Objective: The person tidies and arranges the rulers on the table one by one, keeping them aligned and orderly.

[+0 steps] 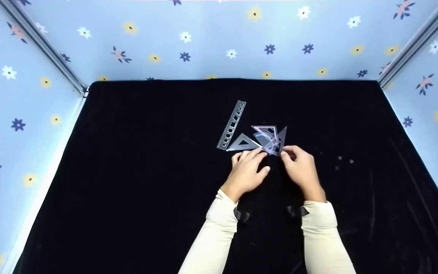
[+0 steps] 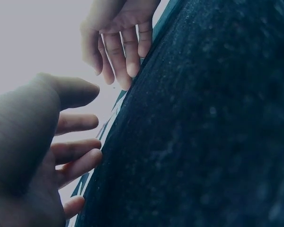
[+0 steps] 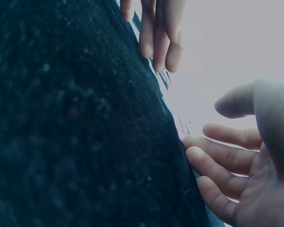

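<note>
In the head view my left hand [image 1: 246, 171] lies palm down, fingers extended, with its fingertips right at the lower edge of a clear set square [image 1: 237, 146] and the overlapping pieces beside it. My right hand [image 1: 302, 169] has its fingertips at the lower right corner of a purplish transparent set square [image 1: 283, 135]. That piece overlaps a bluish protractor [image 1: 259, 137] and a pink-edged set square [image 1: 257, 127]. A clear stencil ruler [image 1: 229, 125] slants up behind the left hand. Both wrist views show a gap between thumb and fingers, and the fingertips partly hide the pieces' edges.
Black cloth [image 1: 146, 171] covers the table under everything. Several small pale specks [image 1: 340, 158] lie right of the right hand. Flower-patterned walls [image 1: 211, 38] enclose the back and sides, with metal posts [image 1: 46, 45] in the corners.
</note>
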A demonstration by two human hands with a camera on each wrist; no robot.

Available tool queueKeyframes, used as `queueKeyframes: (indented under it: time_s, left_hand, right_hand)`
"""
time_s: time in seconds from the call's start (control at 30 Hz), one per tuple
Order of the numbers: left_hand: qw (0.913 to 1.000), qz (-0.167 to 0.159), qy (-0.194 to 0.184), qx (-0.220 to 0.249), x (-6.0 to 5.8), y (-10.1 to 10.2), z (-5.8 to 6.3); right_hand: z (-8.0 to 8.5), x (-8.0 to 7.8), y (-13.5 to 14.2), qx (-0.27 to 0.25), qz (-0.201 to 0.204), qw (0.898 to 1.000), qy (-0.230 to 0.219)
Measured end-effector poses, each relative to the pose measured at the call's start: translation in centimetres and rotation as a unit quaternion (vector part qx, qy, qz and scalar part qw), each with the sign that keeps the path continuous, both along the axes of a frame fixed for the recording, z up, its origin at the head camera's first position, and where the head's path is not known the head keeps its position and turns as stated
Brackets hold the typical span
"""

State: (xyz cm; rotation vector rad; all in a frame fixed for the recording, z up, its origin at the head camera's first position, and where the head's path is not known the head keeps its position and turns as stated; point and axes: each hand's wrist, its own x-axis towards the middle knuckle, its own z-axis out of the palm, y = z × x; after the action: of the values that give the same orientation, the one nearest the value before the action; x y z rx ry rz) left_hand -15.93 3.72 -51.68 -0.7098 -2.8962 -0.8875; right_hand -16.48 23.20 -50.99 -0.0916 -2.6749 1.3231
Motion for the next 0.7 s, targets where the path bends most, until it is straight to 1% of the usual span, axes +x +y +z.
queueKeyframes:
  time_s: [0.13, 0.27, 0.4, 0.57, 0.7]
  left_hand:
    - [1.0, -0.003, 0.003, -0.001, 0.0, -0.2, 0.0]
    - [1.0, 0.001, -0.005, -0.003, 0.1, -0.3, -0.1]
    - [1.0, 0.001, -0.009, -0.002, 0.1, -0.2, -0.1]
    - [0.9999, -0.003, -0.009, -0.007, 0.1, -0.1, 0.0]
    - [0.9999, 0.002, -0.008, -0.009, 0.0, -0.4, 0.0]
  right_hand:
    - [0.0, -0.1, 0.0, -0.004, -0.001, 1.0, -0.001]
    - [0.0, -0.3, 0.2, -0.002, 0.009, 1.0, -0.004]
    - [0.1, -0.6, 0.6, 0.005, 0.009, 1.0, -0.008]
    - [0.7, -1.4, 1.0, 0.035, 0.012, 0.999, -0.016]
    - [1.2, -2.7, 1.0, 0.05, 0.015, 0.999, -0.016]
